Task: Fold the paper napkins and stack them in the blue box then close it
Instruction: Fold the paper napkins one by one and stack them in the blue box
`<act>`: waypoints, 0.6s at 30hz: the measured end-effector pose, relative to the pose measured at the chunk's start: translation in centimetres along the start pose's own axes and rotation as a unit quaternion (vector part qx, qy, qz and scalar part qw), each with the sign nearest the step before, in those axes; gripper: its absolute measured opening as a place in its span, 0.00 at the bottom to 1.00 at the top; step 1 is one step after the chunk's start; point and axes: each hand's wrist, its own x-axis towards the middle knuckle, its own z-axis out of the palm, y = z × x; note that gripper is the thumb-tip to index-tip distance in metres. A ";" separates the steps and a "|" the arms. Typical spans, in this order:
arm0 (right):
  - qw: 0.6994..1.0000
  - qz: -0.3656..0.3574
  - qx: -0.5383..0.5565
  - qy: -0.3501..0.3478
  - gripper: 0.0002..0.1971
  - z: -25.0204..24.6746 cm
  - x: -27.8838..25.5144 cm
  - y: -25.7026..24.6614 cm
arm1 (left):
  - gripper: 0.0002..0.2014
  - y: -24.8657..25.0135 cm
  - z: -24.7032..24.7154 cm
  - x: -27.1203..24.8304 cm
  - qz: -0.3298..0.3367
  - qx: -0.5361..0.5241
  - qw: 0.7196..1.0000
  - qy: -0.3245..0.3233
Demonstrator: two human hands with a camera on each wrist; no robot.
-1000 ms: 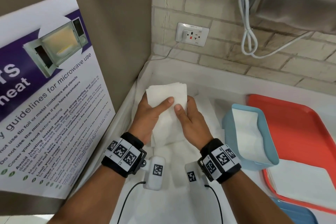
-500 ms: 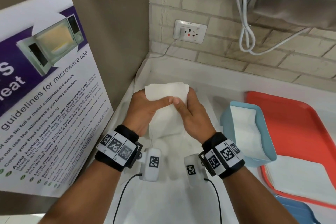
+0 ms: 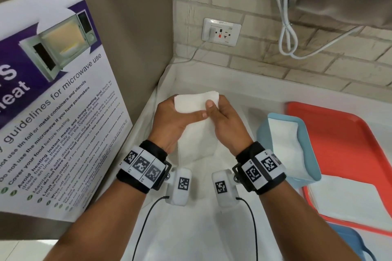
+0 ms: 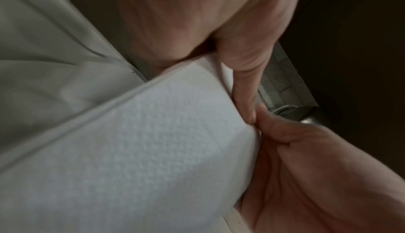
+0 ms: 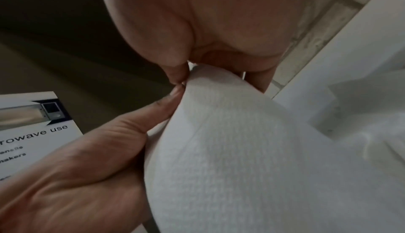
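Head view: both hands raised over the white-covered desk (image 3: 191,229) near the corner, sharing one paper napkin (image 3: 195,104). Left hand (image 3: 171,121) gripping the napkin's left side, thumb laid across its front face, fingers hidden behind. Right hand (image 3: 227,123) pinching the right side, thumb on the front close to the left thumb tip, fingers wrapped round the far edge. Upper part of the napkin folded over between the two hands, the rest hanging down toward the desk. To the right, blue box (image 3: 307,154) standing open, partly on the red tray (image 3: 350,133), with folded white napkins inside. More white sheets (image 3: 347,201) lying on the tray just in front of the box. Microwave poster (image 3: 53,101) leaning at the left; wall socket (image 3: 221,32) on the brick wall behind.

Left wrist view: napkin (image 4: 142,141) filling the lower left, its upper right edge clamped under the left thumb (image 4: 243,84), with the right hand (image 4: 317,176) touching that thumb's tip at the same edge.

Right wrist view: napkin (image 5: 252,150) curving down from the right hand (image 5: 208,20), its top pinched there; left hand (image 5: 87,167) holding the napkin's left edge, a fingertip meeting the right thumb at the fold.
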 end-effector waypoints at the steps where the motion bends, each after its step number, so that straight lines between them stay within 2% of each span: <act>1: 1.000 -0.006 -0.007 0.007 0.11 0.0 0.2 -0.2 | 0.35 0.0 -0.1 0.2 -0.007 0.007 1.000 -0.001; 3: 0.999 -0.006 0.013 0.047 0.09 -0.3 0.5 -0.6 | 0.39 0.3 -0.4 0.2 -0.038 0.022 0.999 -0.032; 6: 0.993 0.017 0.092 0.078 0.13 -0.6 0.7 -1.0 | 0.27 0.5 -0.4 -0.1 -0.056 0.051 0.993 -0.088; 8: 0.989 0.031 0.125 0.068 0.13 -1.0 0.8 -1.2 | 0.18 0.6 -0.3 -0.1 -0.030 0.045 0.996 -0.067; 10: 0.989 0.068 0.122 0.057 0.15 -1.7 0.8 -0.7 | 0.14 0.8 -0.7 0.0 0.008 0.021 1.000 -0.002; 12: 0.991 0.106 0.054 0.052 0.12 -2.8 0.8 0.8 | 0.11 1.1 -1.7 0.5 0.044 0.025 0.997 0.054; 14: 0.989 0.099 -0.106 0.015 0.06 -4.0 0.9 2.9 | 0.11 1.4 -2.5 0.7 0.069 0.060 0.993 0.081; 15: 0.973 0.088 -0.211 -0.031 0.09 -4.5 0.9 4.0 | 0.12 1.4 -2.8 0.8 0.075 0.079 0.990 0.091; 16: 0.944 0.085 -0.307 -0.090 0.12 -4.6 0.8 4.9 | 0.14 1.5 -2.9 0.7 0.077 0.090 0.988 0.095; 18: 0.884 0.097 -0.413 -0.197 0.18 -4.5 0.2 6.0 | 0.17 1.3 -3.0 0.5 0.075 0.077 0.989 0.098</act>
